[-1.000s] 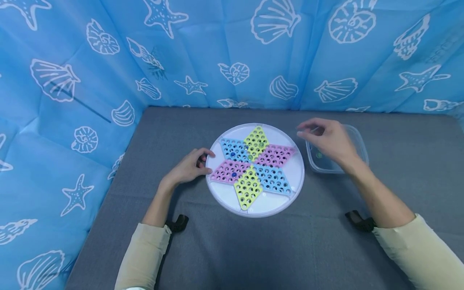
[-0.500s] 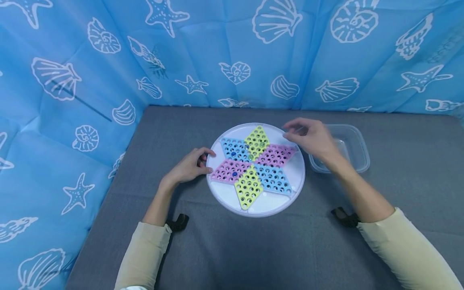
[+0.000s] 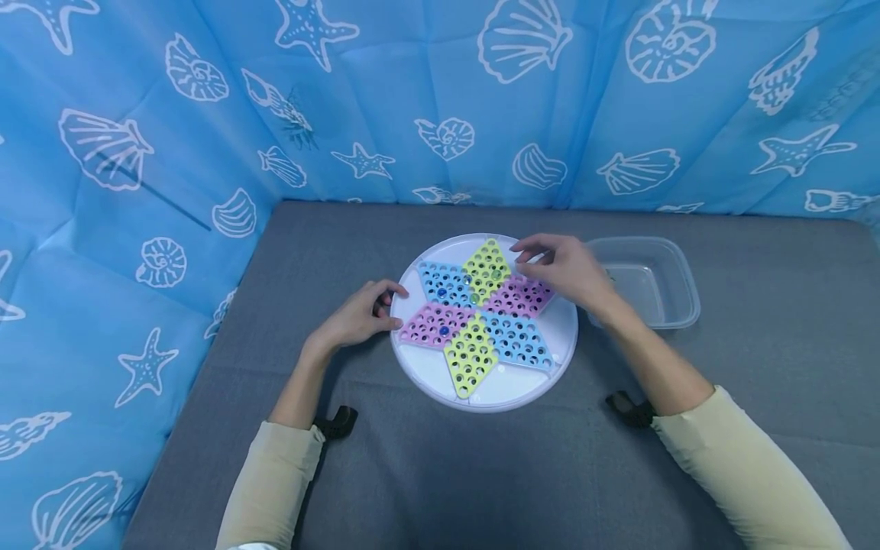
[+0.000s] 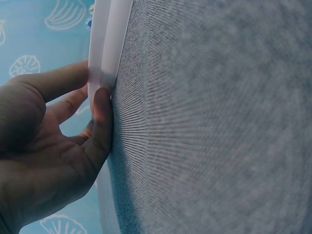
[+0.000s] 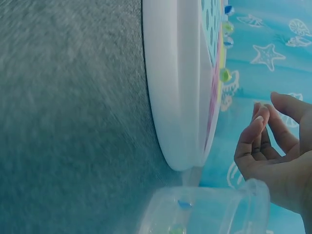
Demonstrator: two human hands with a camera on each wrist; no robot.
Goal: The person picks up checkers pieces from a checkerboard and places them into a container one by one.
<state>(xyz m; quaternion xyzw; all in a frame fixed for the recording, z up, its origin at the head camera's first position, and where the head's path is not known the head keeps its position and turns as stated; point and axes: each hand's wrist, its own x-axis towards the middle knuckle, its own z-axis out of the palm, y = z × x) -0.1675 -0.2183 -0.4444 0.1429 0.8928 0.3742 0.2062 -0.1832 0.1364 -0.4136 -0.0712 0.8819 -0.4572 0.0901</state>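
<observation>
A round white Chinese checkers board (image 3: 509, 389) with a pink, yellow and blue star lies on the table. At its left rim my left hand (image 3: 357, 312) grips the edge, as the left wrist view also shows. My right hand (image 3: 571, 271) hovers over the upper right of the board, fingertips gathered close to the pink and yellow points. I cannot tell whether a marble is between those fingertips. Several marbles sit in the holes: a blue marble (image 3: 442, 293), another blue marble (image 3: 444, 331) and a green marble (image 3: 475, 299) among them.
Right of the board stands a clear plastic container (image 3: 677, 305), partly behind the right forearm. Inside it, in the right wrist view, show a blue marble (image 5: 184, 204) and a green marble (image 5: 177, 230). A blue shell-print curtain (image 3: 385, 92) hangs behind the grey-covered table (image 3: 447, 473).
My right hand has moved left from above the clear container to over the board's upper right. The left hand has stayed at the rim.
</observation>
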